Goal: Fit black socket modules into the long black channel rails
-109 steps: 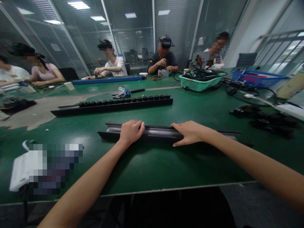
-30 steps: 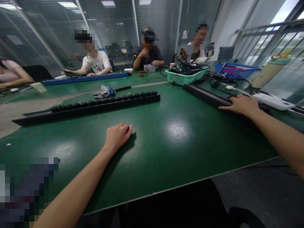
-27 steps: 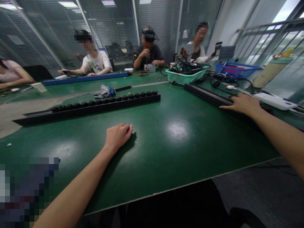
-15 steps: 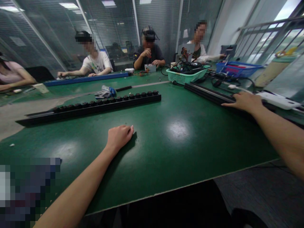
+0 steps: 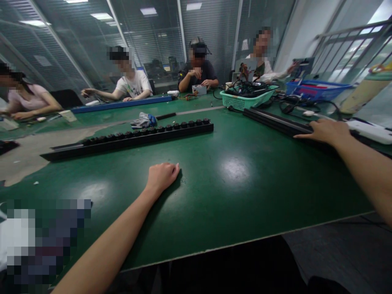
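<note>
My left hand [image 5: 163,176] rests on the green tabletop with its fingers curled in, and nothing shows in it. Beyond it lies a long black rail [image 5: 137,141] with a row of round black parts along its top. Off to the right, my right hand [image 5: 329,130] lies over a second black rail [image 5: 272,121], thumb on the near side and fingers over the far side. Part of that rail is hidden beneath the hand. A white power strip [image 5: 372,130] lies just right of my right hand.
A green basket [image 5: 237,102] of cables and a blue basket [image 5: 330,92] stand at the back right, by a bottle [image 5: 367,92]. Gloves [image 5: 143,121] lie behind the first rail. Several people sit across the table. A blurred-out patch covers the lower left.
My view has turned slightly left, so everything sits further right. Both hands keep their places on the table and rail. Across the table, two co-workers have each lifted a hand.
</note>
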Action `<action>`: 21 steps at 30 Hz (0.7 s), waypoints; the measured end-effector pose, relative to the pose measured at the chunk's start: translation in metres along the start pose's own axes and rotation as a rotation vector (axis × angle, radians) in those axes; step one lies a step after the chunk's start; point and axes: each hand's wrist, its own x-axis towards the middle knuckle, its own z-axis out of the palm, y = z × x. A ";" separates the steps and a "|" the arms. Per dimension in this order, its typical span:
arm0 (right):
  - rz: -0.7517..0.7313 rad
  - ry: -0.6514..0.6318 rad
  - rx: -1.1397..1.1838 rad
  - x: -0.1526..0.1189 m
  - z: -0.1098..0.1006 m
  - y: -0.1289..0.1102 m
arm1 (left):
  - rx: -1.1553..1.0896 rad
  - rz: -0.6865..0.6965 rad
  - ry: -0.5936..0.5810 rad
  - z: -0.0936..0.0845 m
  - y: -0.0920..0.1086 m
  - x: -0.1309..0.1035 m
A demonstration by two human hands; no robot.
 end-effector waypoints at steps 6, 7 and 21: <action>-0.081 0.254 0.009 -0.016 -0.004 -0.043 | -0.016 -0.003 -0.023 0.001 0.000 0.000; -0.146 0.313 0.015 -0.018 -0.004 -0.057 | -0.021 -0.005 -0.026 0.000 0.000 0.000; -0.689 0.122 0.831 0.004 -0.008 -0.297 | -0.060 -0.033 -0.059 0.002 -0.002 -0.002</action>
